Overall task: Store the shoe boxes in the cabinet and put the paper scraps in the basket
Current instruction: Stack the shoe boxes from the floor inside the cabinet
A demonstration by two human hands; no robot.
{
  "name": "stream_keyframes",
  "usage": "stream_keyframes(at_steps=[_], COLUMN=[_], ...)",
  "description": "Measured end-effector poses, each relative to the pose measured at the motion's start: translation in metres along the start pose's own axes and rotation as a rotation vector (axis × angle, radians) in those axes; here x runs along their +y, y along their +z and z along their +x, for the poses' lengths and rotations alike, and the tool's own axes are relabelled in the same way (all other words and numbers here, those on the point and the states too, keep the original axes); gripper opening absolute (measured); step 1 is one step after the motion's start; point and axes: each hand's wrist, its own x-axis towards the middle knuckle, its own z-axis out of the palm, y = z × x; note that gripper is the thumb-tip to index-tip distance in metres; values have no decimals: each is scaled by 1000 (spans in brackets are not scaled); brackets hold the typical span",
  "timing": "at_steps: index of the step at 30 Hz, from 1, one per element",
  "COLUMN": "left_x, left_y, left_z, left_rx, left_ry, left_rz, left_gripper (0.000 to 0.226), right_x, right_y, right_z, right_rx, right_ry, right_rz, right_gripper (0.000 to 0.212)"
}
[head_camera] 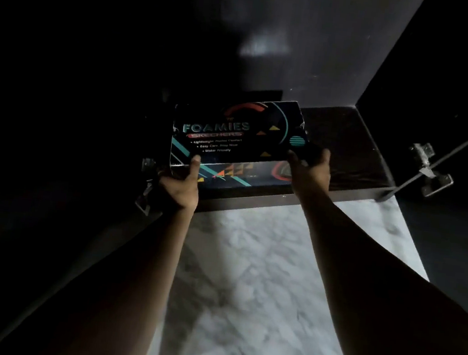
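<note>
At the centre of the frame a dark shoe box (237, 137) printed "FOAMIES" sits at the front edge of the cabinet (354, 149) floor. The left hand (181, 189) clasps its lower left corner, thumb on the lid, and the right hand (311, 171) grips its right end; a metal hinge (429, 172) shows at the right edge of the frame, above pale marble flooring (259, 281)

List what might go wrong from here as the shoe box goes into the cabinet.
1. The shoe box sits near the front edge of the cabinet shelf; let go too early and it may tip out onto the marble floor.
2. The left hand works close to a metal door hinge and might scrape it.
3. The interior is very dark, so anything deeper inside could block the box unseen.
</note>
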Motion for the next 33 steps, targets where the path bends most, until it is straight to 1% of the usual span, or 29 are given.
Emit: stream_keyframes(at_steps=[1,2,4,5,6,8,9,11,12,13,14,15,16,17,18,19,20,22,23,25,28,31,33], left_x=[5,7,3,6,9,22,23,25,23,17,7,-1,-8,-14,-17,-18,-17,-17,-18,-22,-23,-19,-15], left_y=[3,6,13,15,18,23,25,25,22,21,22,22,22,24,25,26,27,33,37,47,58,65,64], left_z=[4,9,29,39,48,56,59,53,47,44,42,36,27,15,-4,-23,-46,-87,-110,-158,-235,-313,-370], left_rx=[-11,-40,-190,-249,-257,-239,-241,-282,-297,-282,-254,-254,-273,-309,-351,-423,-506,-654,-733,-902,-1123,-1274,-1345], left_ry=[-22,-103,-332,-407,-455,-520,-533,-524,-507,-484,-434,-346,-223,-105,-5,63,92,147,203,329,507,597,699], left_rz=[-19,33,54,5,-40,-133,-163,-176,-182,-165,-62,78,246,423,551,621,673,787,849,932,975,995,981], left_gripper=[74,72,84,85,85,86,84,80,81,86,94,95,86,71,56,46,40,39,41,42,30,26,28], right_x=[-2,-4,-6,-6,-9,-16,-19,-25,-24,-22,-15,-8,4,18,34,49,63,88,99,118,133,137,135], right_y=[8,16,35,45,53,66,72,79,78,73,63,50,37,22,6,-11,-29,-69,-89,-132,-199,-271,-318], right_z=[11,20,35,40,45,51,53,47,40,29,15,0,-16,-30,-44,-58,-71,-98,-112,-139,-182,-227,-262], right_rx=[-17,-37,-62,-66,-68,-64,-70,-77,-45,19,95,155,184,189,180,166,155,157,170,211,328,475,588], right_ry=[-22,-41,-75,-93,-99,-79,-43,44,61,65,68,80,105,131,151,165,172,205,232,292,360,387,404], right_rz=[17,14,1,-4,-24,-50,-59,-75,-73,-67,-64,-70,-85,-108,-144,-191,-244,-333,-364,-406,-447,-475,-502], right_gripper=[56,58,61,62,62,67,74,87,90,89,87,83,79,76,71,67,64,61,61,62,60,52,48])
